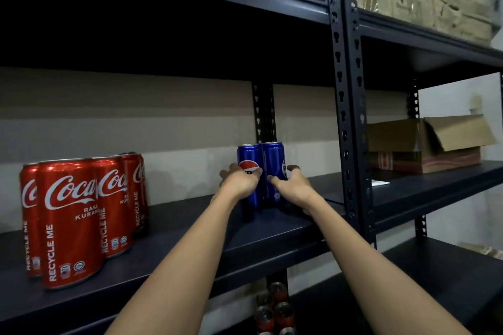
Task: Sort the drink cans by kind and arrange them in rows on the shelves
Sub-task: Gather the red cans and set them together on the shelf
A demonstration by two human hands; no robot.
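I had my left hand (241,182) and right hand (290,185) each curled around a tall blue metal Pepsi can (249,171), touching on the dark shelf (190,226), judging they needed setting down squarely

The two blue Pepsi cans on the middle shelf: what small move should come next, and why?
Probably let go of both. The left hand holds the left blue can and the right hand holds the right blue can; they seem to stand upright, side by side, on the shelf, apart from the red Coca-Cola cans.
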